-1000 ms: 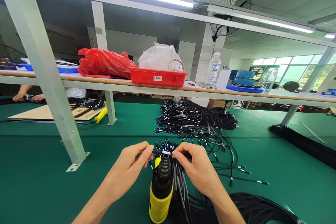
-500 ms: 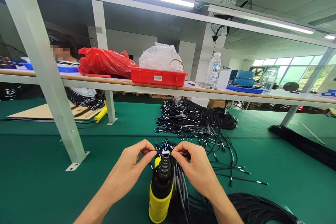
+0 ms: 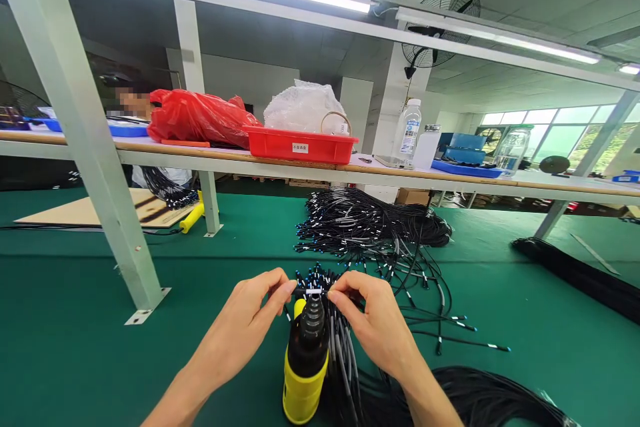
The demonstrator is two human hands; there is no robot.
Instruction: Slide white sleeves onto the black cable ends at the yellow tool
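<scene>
Between my two hands a thin black cable (image 3: 301, 292) with a white label sleeve (image 3: 314, 291) is stretched level. My left hand (image 3: 257, 320) pinches its left end between thumb and fingertips. On the other side of the label, my right hand (image 3: 370, 320) pinches the cable the same way. Right under the label stands the upward-pointing nozzle of a yellow and black heat gun (image 3: 306, 373). Behind and beside it lies a bundle of black cables (image 3: 343, 347) with grey sleeves and blue tips, partly hidden by my hands and the gun.
A large cable pile (image 3: 370, 220) lies farther back on the green table (image 3: 225, 360). Loose cables spread to the right, with a dark bundle (image 3: 575, 277) beyond. A metal post (image 3: 107, 147) stands at left. The raised shelf holds a red tray (image 3: 300, 147). A person sits behind it.
My left hand has shifted very slightly, while both hands keep the cable over the nozzle. The person at the back left has moved a little to the right.
</scene>
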